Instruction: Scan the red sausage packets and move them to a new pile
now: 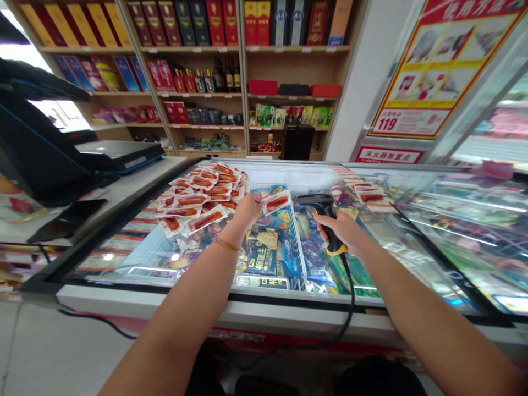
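Note:
My left hand (pixel 249 209) pinches the end of a vacuum-packed sausage (pixel 276 203) and holds it above the glass lid of a chest freezer (pixel 165 297). My right hand (pixel 339 228) is wrapped round the handle of a black and yellow barcode scanner (pixel 328 214), whose head points left toward that sausage. A heap of packed sausages (pixel 206 192) lies on the glass to the left of my left hand. Beyond the scanner, on the right, a smaller group of packed sausages (pixel 368 192) rests on the lid.
The scanner's cable (pixel 350 297) hangs over the freezer's front edge. On the left a counter carries a weighing scale (pixel 119 151) and a dark screen unit (pixel 37 137). Behind stand shelves (pixel 193 49) with boxes and bottles. Frozen packets (pixel 264 250) show through the glass.

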A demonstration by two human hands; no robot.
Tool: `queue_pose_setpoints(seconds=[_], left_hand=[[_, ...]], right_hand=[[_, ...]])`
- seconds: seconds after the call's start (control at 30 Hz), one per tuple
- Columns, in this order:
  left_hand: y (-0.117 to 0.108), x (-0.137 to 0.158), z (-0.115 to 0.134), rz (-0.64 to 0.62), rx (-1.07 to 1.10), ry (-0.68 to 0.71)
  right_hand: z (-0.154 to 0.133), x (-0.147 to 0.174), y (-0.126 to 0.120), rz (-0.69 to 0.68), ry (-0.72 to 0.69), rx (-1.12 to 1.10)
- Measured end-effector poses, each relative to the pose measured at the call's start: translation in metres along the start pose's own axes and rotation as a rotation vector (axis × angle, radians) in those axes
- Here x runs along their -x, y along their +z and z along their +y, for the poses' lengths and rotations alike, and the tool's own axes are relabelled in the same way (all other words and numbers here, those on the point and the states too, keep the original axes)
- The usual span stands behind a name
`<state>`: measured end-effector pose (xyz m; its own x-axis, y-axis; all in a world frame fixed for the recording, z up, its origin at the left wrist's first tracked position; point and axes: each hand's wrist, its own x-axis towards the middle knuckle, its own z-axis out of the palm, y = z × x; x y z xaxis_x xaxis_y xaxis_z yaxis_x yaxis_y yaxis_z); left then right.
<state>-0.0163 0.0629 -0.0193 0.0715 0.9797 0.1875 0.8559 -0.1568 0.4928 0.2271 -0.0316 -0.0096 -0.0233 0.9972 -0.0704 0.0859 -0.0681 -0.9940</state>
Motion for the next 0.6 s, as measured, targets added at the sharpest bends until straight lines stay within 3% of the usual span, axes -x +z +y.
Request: queue_pose_setpoints(seconds=[0.27, 0.6], left_hand=[[0.030, -0.022, -0.017, 0.095, 0.725, -0.116], [0.028, -0.018, -0.008, 0.144, 0.833, -0.053]], right_hand=[[-0.001, 0.014, 0.013, -0.166, -0.076, 0.122], [0.006, 0.014, 0.020, -0.211, -0.131, 0.158]])
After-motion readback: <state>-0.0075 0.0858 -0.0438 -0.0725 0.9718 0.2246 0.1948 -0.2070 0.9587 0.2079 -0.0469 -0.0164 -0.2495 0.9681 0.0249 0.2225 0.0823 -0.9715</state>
